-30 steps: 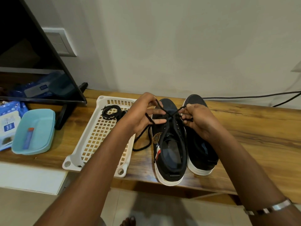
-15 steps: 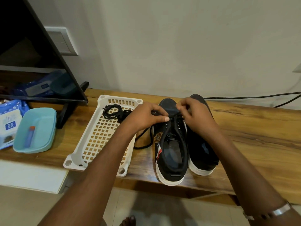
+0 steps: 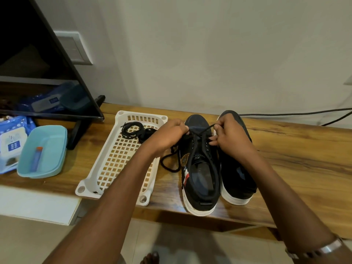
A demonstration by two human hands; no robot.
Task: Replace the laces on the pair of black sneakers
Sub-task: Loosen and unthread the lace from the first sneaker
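a blue wipes packet (image 3: 10, 143) lay at the far left of the wooden table (image 3: 295, 159), with a light blue tub (image 3: 42, 152) just beside it holding a small blue tube with an orange cap (image 3: 36, 159). behind them stood the dark screen (image 3: 38, 60) on its black foot. next came the white slotted tray (image 3: 118, 161), and a coil of black laces (image 3: 137, 131) sat at its far end. the left hand (image 3: 167, 137) hovered over the tray's right edge, its fingers curled and pinching one end of the black lace (image 3: 200, 133) threaded through the left sneaker (image 3: 199, 172). a slack loop of that lace trailed onto the table between tray and shoe. the right hand (image 3: 231, 135) pinched the other end over the shoe's front eyelets. the right sneaker (image 3: 238, 174) stood touching the first, partly under the right wrist, near the table's front edge. a silver bangle (image 3: 327, 248) circled the right forearm.
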